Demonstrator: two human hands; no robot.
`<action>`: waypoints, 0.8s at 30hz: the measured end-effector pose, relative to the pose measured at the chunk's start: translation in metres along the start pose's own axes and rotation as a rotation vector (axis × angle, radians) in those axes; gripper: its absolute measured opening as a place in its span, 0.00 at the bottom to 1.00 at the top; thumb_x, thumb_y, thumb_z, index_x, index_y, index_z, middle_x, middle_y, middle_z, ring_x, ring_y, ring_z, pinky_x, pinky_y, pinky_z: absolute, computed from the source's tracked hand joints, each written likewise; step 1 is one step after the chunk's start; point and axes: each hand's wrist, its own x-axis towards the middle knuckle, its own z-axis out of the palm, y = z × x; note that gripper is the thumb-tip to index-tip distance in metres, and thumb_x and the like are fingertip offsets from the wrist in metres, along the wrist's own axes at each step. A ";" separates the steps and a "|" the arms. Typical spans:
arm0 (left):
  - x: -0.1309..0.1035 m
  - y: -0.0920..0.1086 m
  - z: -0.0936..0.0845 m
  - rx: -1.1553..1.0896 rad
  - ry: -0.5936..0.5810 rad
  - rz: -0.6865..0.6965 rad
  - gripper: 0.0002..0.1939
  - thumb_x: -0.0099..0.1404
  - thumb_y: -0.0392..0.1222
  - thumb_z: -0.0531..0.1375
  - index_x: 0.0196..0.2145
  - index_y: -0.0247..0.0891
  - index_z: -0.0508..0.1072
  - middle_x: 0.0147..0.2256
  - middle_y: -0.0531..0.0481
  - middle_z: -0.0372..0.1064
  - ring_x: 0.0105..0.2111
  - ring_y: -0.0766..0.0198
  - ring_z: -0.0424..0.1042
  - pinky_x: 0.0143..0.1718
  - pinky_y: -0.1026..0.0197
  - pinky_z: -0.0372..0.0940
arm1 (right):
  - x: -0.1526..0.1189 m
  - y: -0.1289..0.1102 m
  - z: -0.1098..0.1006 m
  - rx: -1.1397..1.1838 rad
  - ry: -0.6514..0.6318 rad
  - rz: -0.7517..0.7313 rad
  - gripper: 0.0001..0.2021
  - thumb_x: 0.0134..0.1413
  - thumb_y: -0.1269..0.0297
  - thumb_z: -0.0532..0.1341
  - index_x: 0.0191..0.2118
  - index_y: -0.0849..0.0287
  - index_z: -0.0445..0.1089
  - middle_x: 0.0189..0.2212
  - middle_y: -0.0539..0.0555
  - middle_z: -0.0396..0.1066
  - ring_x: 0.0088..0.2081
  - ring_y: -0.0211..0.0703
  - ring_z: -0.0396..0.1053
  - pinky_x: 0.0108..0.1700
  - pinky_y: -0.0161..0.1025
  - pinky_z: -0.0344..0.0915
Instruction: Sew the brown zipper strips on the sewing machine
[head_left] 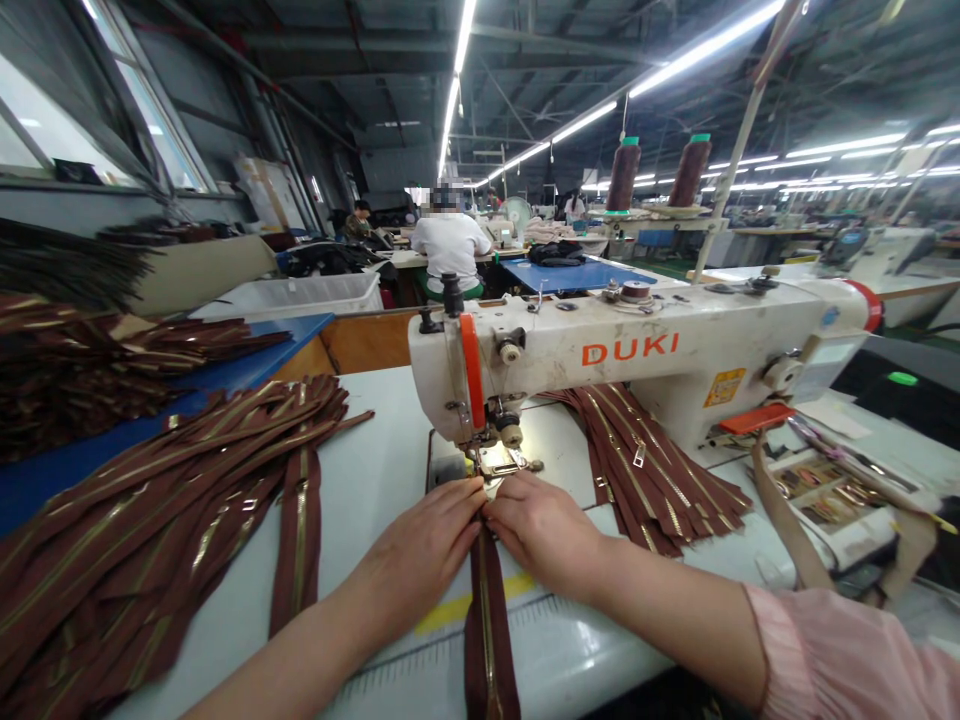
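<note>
1. The brown zipper strip (491, 630) lies at the front of the sewing machine (547, 345), its far end under the hands just before the presser foot; the rest runs toward the viewer and out of view at the bottom.
2. The left hand (442, 525) has its fingers bent together, pinching the strip at its left edge. The right hand (544, 530) grips the right edge with curled fingers. The fingertips nearly meet.
3. The strip crosses a yellow band (442, 612) and a ruled scale (555, 605) on the white table (360, 520). The table's rounded near edge shows below the right forearm.
4. To the left, bare tabletop separates the left hand from a large heap of zipper strips (187, 510). To the right, a narrower gap lies before a fanned bundle (637, 460), part of it under the machine arm. Little room remains between fingertips and presser foot.
5. Farther right, a tray (862, 530) holds small metal pieces. Behind the left heap, more strips lie on a blue surface (311, 330).
6. Orange letters on the machine read "DUKI" (630, 349). A yellow sticker (723, 388) carries print too small to read.
7. Beyond, a person in a white shirt (450, 250) sits facing away.
</note>
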 end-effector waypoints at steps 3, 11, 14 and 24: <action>0.002 0.000 0.001 0.012 0.002 -0.005 0.17 0.70 0.38 0.46 0.52 0.32 0.68 0.51 0.40 0.70 0.52 0.58 0.68 0.53 0.52 0.65 | 0.001 0.000 0.001 -0.040 0.001 -0.009 0.09 0.61 0.70 0.55 0.32 0.63 0.72 0.31 0.56 0.70 0.37 0.44 0.64 0.40 0.38 0.63; 0.004 -0.002 0.003 0.032 0.006 -0.001 0.18 0.70 0.39 0.46 0.52 0.32 0.68 0.51 0.40 0.70 0.52 0.57 0.68 0.53 0.52 0.65 | 0.003 0.001 0.004 -0.085 -0.005 -0.004 0.09 0.60 0.71 0.56 0.30 0.62 0.72 0.29 0.55 0.69 0.35 0.43 0.63 0.38 0.37 0.61; 0.004 -0.005 0.005 0.054 0.017 0.003 0.19 0.71 0.40 0.45 0.52 0.32 0.68 0.51 0.40 0.70 0.52 0.57 0.69 0.53 0.52 0.66 | 0.004 0.003 0.007 -0.113 0.012 -0.026 0.09 0.61 0.70 0.56 0.30 0.62 0.71 0.29 0.55 0.69 0.35 0.43 0.62 0.38 0.38 0.61; 0.006 -0.008 0.007 0.057 0.007 -0.007 0.19 0.70 0.39 0.45 0.52 0.34 0.69 0.52 0.42 0.70 0.52 0.58 0.69 0.53 0.54 0.65 | 0.006 0.007 0.011 -0.112 0.025 -0.033 0.08 0.61 0.70 0.55 0.35 0.62 0.72 0.31 0.56 0.68 0.36 0.44 0.61 0.40 0.39 0.61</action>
